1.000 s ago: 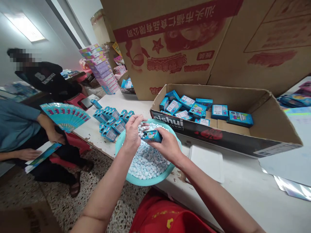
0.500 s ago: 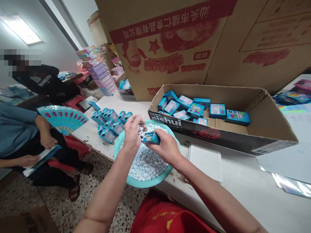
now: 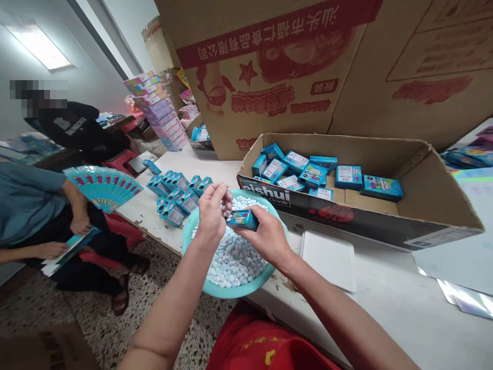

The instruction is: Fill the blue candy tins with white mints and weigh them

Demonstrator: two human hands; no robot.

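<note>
My right hand (image 3: 265, 232) grips a small blue candy box (image 3: 245, 219), tilted so that one end points left over the basin. My left hand (image 3: 214, 208) is curled beside that end, with small white candies (image 3: 223, 206) showing between its fingers. Beneath both hands stands a turquoise basin (image 3: 230, 293) filled with pale white and bluish candies (image 3: 234, 259). The inside of the box cannot be made out. Several blue boxes (image 3: 175, 212) stand in rows on the table, left of the basin.
A long cardboard carton (image 3: 385, 228) behind the basin holds several blue boxes (image 3: 314, 176). A white lid (image 3: 329, 259) lies right of the basin. Printed cartons (image 3: 277, 77) rise behind. At left, a person in a blue shirt (image 3: 29, 205) holds flat card sheets (image 3: 73, 250).
Fewer candies show in my left hand, whose fingers are now more closed. The candy box stays in my right hand. The whole view has shifted slightly.
</note>
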